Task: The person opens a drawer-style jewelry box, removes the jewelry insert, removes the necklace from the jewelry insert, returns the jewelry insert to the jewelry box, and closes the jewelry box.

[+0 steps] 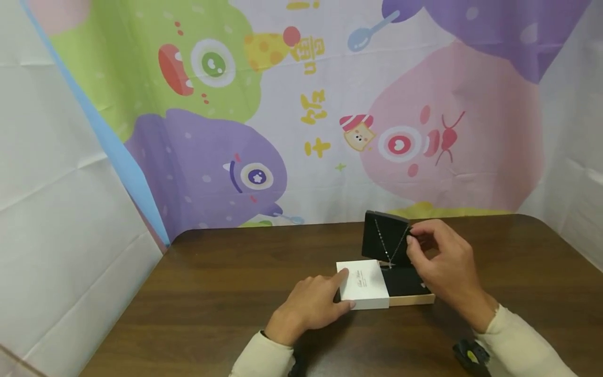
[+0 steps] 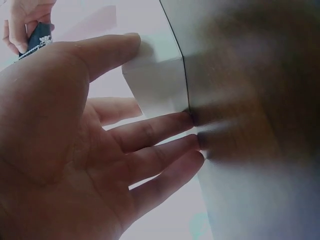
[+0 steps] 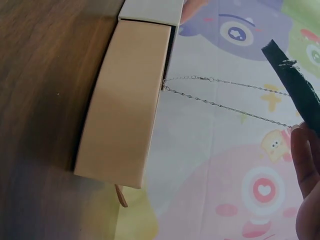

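My right hand (image 1: 443,256) pinches a black necklace card (image 1: 382,235) at its right edge, between thumb and fingers. It stands raised and tilted above a jewelry box. A thin silver chain (image 1: 382,241) forms a V on the card. In the right wrist view, the chain (image 3: 225,104) stretches from the card to the box's edge, with a clasp partway. The box's tan drawer (image 3: 122,105), black inside, sticks out of a white sleeve (image 1: 369,288). My left hand (image 1: 313,303) rests its index finger on the sleeve's top and its thumb at the near edge, fingers fairly straight.
The box stands on a brown wooden table (image 1: 212,303). A cartoon-printed cloth (image 1: 320,178) hangs behind the table's back edge, with white cloth (image 1: 56,209) at the left. A brown ribbon tab (image 3: 121,195) hangs from the drawer's end.
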`<state>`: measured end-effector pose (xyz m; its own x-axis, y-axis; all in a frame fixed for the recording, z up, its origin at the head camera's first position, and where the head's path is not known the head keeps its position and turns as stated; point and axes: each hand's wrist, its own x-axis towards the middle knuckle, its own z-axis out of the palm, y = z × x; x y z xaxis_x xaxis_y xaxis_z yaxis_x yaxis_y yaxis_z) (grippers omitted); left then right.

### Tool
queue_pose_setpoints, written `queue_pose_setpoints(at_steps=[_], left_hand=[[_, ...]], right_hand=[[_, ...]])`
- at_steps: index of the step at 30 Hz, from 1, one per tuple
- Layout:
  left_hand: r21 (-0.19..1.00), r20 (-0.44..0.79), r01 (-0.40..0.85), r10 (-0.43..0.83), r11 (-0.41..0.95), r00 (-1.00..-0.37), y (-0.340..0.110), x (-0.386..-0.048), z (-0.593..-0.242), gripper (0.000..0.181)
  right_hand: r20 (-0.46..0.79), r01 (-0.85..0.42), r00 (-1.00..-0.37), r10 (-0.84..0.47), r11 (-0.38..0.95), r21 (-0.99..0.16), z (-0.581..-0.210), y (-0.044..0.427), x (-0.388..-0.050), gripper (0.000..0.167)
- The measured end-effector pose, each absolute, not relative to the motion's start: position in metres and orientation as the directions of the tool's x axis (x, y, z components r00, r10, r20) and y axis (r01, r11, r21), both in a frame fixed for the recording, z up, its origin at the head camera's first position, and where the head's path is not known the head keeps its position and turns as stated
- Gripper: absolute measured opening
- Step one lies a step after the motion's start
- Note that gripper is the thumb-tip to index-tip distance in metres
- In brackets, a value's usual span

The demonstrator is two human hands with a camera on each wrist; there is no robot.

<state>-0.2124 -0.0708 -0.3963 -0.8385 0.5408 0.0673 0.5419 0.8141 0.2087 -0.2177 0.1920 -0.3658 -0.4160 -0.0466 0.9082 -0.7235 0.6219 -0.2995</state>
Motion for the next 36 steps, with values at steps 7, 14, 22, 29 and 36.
queue_pose_setpoints(at_steps=[7, 14, 22, 29, 36], left_hand=[[0.226, 0.084, 0.545, 0.541, 0.808, -0.837, -0.0715, -0.2125, -0.3970, 0.064], [0.230, 0.076, 0.549, 0.548, 0.804, -0.833, -0.0727, -0.2141, -0.3985, 0.062], [0.220, 0.093, 0.560, 0.554, 0.799, -0.827, -0.0717, -0.2138, -0.3947, 0.062], [0.265, 0.111, 0.534, 0.525, 0.802, -0.844, -0.0721, -0.2096, -0.3959, 0.059], [0.173, 0.192, 0.539, 0.509, 0.824, -0.839, -0.0690, -0.2084, -0.3942, 0.045]], right_hand=[[0.908, -0.729, -0.414, -0.058, 0.619, -0.293, -0.3643, 0.1906, -0.2183, 0.019], [0.909, -0.736, -0.412, -0.064, 0.612, -0.290, -0.3658, 0.1886, -0.2174, 0.018], [0.916, -0.743, -0.397, -0.065, 0.608, -0.279, -0.3630, 0.1887, -0.2179, 0.017], [0.911, -0.737, -0.410, -0.054, 0.608, -0.295, -0.3636, 0.1865, -0.2164, 0.017], [0.912, -0.727, -0.404, -0.066, 0.628, -0.277, -0.3652, 0.1854, -0.2146, 0.016]])
